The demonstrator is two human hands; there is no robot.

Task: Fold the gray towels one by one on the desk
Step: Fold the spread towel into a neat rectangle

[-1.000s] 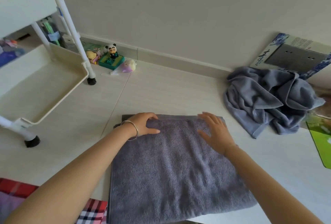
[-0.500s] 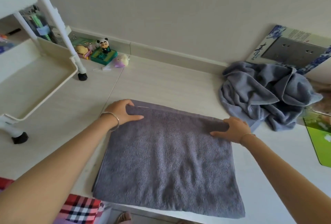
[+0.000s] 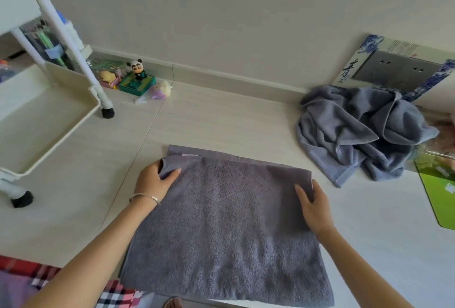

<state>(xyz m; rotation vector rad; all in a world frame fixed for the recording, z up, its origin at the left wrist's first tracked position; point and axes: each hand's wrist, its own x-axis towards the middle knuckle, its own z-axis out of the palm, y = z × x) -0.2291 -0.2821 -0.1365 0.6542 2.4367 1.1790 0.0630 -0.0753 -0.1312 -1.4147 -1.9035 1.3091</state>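
Head: gray towel (image 3: 226, 221), seemingly long crosswise; left grip (image 3: 155, 179), right grip (image 3: 312, 206) pinching.

Upper left: white rolling cart (image 3: 73, 125) with pale tray and black casters. Beside its rear leg, along the wall: panda figurine (image 3: 137, 68) standing on a green box (image 3: 137, 84), yellow-pink toy (image 3: 108, 78) left of it, pale purple toy (image 3: 161, 89) right. Upper right: blue-and-white bordered board (image 3: 398, 66) leaning against the wall. Right edge: green mat (image 3: 440, 192). Lower left corner: red plaid cloth (image 3: 115, 293).
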